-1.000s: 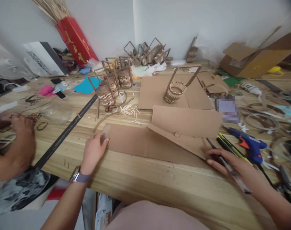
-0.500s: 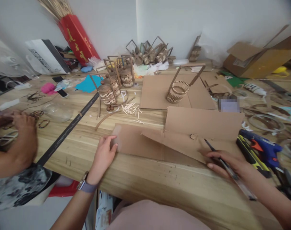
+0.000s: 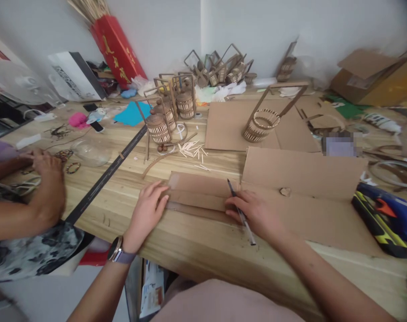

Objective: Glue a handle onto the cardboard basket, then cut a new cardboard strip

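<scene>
Your left hand [image 3: 146, 211] lies open, fingers flat on the left end of the folded cardboard strip [image 3: 198, 191] near the front edge of the tabletop [image 3: 197, 252]. Your right hand [image 3: 259, 215] grips a pen [image 3: 231, 189], with its tip at the strip's right end. A glue gun [image 3: 391, 211] lies toward the right edge, and another person's hand [image 3: 51, 179] rests at the left edge.

Left arm: forearm bare, rising from the lower left toward its hand.
Left hand [image 3: 147, 210]: palm down, fingers straight and slightly spread, pointing forward and rightward.
Right arm: forearm bare, reaching in from the lower right.
Right hand [image 3: 259, 215]: knuckles up, fingers curled around a thin tool [image 3: 241, 213] in a writing grip; near the left hand, to its right, not touching.
</scene>
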Available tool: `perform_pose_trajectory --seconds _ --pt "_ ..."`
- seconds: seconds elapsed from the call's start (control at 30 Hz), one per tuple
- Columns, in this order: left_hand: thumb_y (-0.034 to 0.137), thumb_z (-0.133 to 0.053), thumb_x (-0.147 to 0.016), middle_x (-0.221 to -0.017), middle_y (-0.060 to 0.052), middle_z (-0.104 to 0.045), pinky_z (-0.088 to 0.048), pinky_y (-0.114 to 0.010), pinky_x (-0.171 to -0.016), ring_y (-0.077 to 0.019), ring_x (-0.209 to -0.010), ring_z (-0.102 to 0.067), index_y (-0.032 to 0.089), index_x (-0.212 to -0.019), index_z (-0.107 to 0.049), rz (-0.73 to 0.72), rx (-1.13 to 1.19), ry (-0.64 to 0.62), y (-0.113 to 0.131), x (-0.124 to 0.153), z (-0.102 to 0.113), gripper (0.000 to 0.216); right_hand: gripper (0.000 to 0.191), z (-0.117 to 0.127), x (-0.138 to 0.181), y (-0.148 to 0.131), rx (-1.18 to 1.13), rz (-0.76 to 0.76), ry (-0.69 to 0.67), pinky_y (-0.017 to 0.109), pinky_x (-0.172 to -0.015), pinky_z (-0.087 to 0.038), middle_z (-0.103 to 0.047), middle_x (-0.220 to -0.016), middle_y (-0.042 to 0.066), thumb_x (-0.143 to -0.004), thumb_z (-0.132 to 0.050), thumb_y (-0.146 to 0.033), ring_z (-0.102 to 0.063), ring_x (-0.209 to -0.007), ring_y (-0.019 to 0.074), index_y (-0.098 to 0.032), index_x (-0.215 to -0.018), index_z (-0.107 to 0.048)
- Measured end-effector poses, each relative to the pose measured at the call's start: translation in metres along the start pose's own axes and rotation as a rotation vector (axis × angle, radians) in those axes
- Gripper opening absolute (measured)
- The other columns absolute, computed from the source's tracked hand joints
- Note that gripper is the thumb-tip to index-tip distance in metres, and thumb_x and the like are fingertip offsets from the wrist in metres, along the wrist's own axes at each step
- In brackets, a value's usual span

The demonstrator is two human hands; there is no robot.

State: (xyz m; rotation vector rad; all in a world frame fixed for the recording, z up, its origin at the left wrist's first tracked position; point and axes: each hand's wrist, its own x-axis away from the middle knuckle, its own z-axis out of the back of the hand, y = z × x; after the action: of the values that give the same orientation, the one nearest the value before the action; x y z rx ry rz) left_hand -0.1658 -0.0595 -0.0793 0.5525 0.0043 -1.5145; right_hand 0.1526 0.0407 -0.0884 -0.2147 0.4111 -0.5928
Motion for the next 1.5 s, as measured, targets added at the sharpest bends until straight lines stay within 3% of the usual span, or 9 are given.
perform_pose_trajectory --seconds 0.1,0.27,0.43,0.67,0.9,1.1,1.5 --pt "0.032 -0.046 -0.098 -0.129 -0.016 -0.061 -0.044 -0.048 -0.107 -0.0299 -0.123 -0.055 0.014 -0.117 -0.063 0.028 0.029 -0.062 -0.003 0.002 -0.007 0.032 0.01 -0.006 -0.002 -0.002 0.031 -0.004 -0.003 0.035 -0.076 -0.053 -0.067 -0.09 0.008 -0.093 -0.06 -0.027 -0.064 -0.086 0.0239 -0.021 -0.097 -0.067" --pt "0.031 -0.046 -0.098 -0.121 -0.014 -0.067 -0.047 -0.048 -0.102 -0.0286 -0.115 -0.06 0.016 -0.115 -0.065 0.014 0.082 -0.06 0.005 0.002 -0.017 0.03 0.011 0.001 0.014 0.006 0.06 -0.035 -0.007 0.037 -0.074 -0.053 -0.067 -0.092 0.009 -0.093 -0.059 -0.027 -0.063 -0.087 0.0251 -0.022 -0.097 -0.068" --pt "0.03 -0.046 -0.097 -0.116 -0.012 -0.068 -0.049 -0.047 -0.099 -0.0279 -0.112 -0.061 0.017 -0.113 -0.066 0.042 0.131 -0.09 0.012 -0.007 -0.014 0.029 0.012 0.01 0.03 0.013 0.05 -0.048 -0.014 0.036 -0.075 -0.054 -0.067 -0.093 0.008 -0.095 -0.057 -0.027 -0.064 -0.089 0.0238 -0.022 -0.098 -0.067" --pt "0.033 -0.047 -0.095 -0.117 -0.011 -0.067 -0.056 -0.034 -0.078 -0.0248 -0.11 -0.062 0.018 -0.114 -0.066 0.117 0.233 -0.124 0.008 -0.011 -0.005 0.031 0.015 0.009 0.032 0.013 0.038 -0.047 -0.005 0.035 -0.075 -0.055 -0.068 -0.094 0.008 -0.097 -0.053 -0.028 -0.064 -0.089 0.023 -0.024 -0.099 -0.067" --pt "0.03 -0.052 -0.094 -0.119 -0.01 -0.07 -0.046 -0.046 -0.103 -0.0266 -0.114 -0.061 0.021 -0.109 -0.072 -0.002 0.147 -0.18 -0.013 -0.013 -0.003 0.027 0.014 0.001 0.016 -0.001 0.066 -0.011 -0.003 0.035 -0.073 -0.053 -0.067 -0.091 0.008 -0.096 -0.056 -0.027 -0.063 -0.086 0.0243 -0.021 -0.098 -0.068" --pt "0.025 -0.056 -0.092 -0.134 -0.01 -0.063 -0.044 -0.049 -0.107 -0.0281 -0.124 -0.056 0.024 -0.117 -0.072 -0.109 0.108 -0.282 -0.022 -0.01 0.0 0.03 0.013 -0.004 0.011 -0.009 0.043 -0.026 -0.001 0.037 -0.074 -0.054 -0.069 -0.093 0.009 -0.096 -0.056 -0.026 -0.062 -0.087 0.0241 -0.023 -0.098 -0.068" --pt "0.028 -0.054 -0.094 -0.131 -0.008 -0.066 -0.045 -0.047 -0.107 -0.0262 -0.121 -0.059 0.025 -0.112 -0.075 -0.077 0.136 -0.258 -0.027 -0.004 -0.001 0.028 0.019 0.001 0.034 -0.003 -0.073 -0.101 0.079 0.042 -0.085 -0.059 -0.073 -0.108 0.01 -0.096 -0.052 -0.024 -0.066 -0.103 0.0256 -0.025 -0.102 -0.069"
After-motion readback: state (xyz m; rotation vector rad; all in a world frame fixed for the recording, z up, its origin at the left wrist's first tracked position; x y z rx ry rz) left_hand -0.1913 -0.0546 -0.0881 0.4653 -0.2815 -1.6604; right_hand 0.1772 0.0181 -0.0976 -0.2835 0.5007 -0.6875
